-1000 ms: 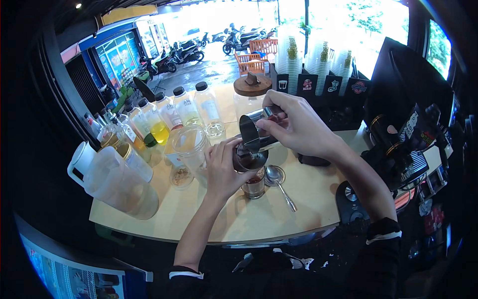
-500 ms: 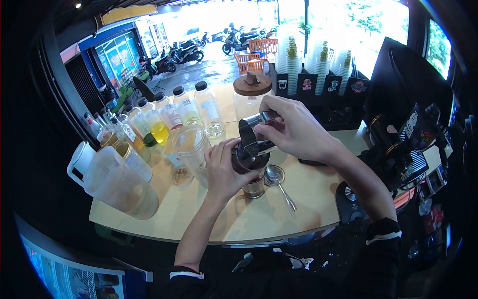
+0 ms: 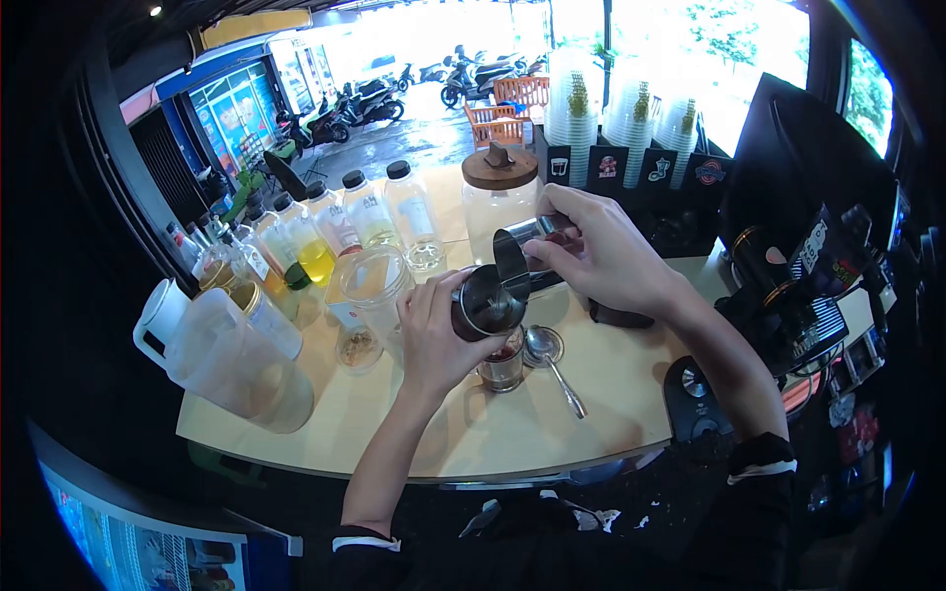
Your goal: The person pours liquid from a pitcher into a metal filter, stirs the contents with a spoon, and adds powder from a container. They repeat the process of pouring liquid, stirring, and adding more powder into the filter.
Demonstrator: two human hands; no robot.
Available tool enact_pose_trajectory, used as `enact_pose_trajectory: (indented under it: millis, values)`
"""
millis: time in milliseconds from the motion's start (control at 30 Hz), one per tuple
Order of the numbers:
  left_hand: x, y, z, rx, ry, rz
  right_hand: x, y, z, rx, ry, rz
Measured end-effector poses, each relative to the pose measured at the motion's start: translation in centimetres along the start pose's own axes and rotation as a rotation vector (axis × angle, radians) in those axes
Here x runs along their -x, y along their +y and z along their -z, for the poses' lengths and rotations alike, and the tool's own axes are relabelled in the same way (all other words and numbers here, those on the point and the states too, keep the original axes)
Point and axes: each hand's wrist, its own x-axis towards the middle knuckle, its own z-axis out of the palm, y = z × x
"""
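Note:
My left hand [image 3: 434, 335] is wrapped round a dark metal cup [image 3: 490, 303], whose open mouth leans toward me and to the right. In my right hand [image 3: 621, 251] is a shiny steel pitcher [image 3: 537, 246], gripped at its handle side and tipped left, its lip overlapping the cup's rim in this view. Below the cup, on the counter, stands a small clear glass [image 3: 504, 366] with dark reddish-brown contents. Right of the glass lies a metal spoon [image 3: 557, 369], handle toward me. An open clear jar [image 3: 372, 286] is just behind my left hand.
A wood-lidded glass jar [image 3: 501, 192] stands at the back of the counter [image 3: 424, 443]. Capped bottles [image 3: 414, 222] line the left rear, with a plastic jug [image 3: 241, 364] nearer. Stacked plastic cups [image 3: 631, 128] sit in a black holder at the right rear; black equipment [image 3: 695, 394] is at right.
My right hand and the pitcher have shifted slightly right and back. The cup in my left hand has turned, so more of its inside and of the glass below shows.

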Motion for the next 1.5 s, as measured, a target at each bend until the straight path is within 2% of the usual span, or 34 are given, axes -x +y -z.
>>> enact_pose_trajectory:
  millis: [333,533,633,733,833,1033,1100,1233,1300,1433,1500]
  values:
    - [0.0,-0.4,0.2,-0.043,0.000,-0.026,0.8,-0.1,0.3,-0.051,-0.008,-0.042]
    - [0.0,-0.1,0.9,-0.032,-0.072,-0.013,1.1,0.8,0.2,-0.101,0.029,-0.044]
    - [-0.1,0.0,1.1,-0.058,-0.077,-0.021,1.1,0.4,0.5,-0.017,0.018,-0.013]
    - [-0.2,0.3,1.2,-0.062,-0.093,-0.016,1.2,0.1,0.6,0.003,-0.057,-0.117]
    - [-0.2,0.4,1.2,-0.053,-0.108,0.017,1.3,1.0,0.0,-0.118,0.014,-0.072]
    - [-0.5,0.0,0.9,0.039,-0.117,0.111,1.6,2.6,0.2,-0.093,0.044,-0.207]
    - [-0.5,-0.2,0.8,0.121,-0.137,0.171,1.9,3.5,-0.1,-0.251,0.136,-0.183]
    - [-0.7,-0.4,1.1,0.159,-0.154,0.226,3.2,5.5,-0.7,-0.309,0.214,-0.200]
    - [-0.9,-0.2,1.5,0.228,-0.200,0.321,4.3,7.0,-1.4,-0.553,0.299,-0.318]
    - [-0.7,-1.2,1.3,0.232,-0.222,0.351,6.9,10.3,-2.7,-0.536,0.369,-0.311]
    - [-0.8,-1.3,1.4,0.285,-0.254,0.369,8.4,11.3,-3.4,-0.634,0.459,-0.378]
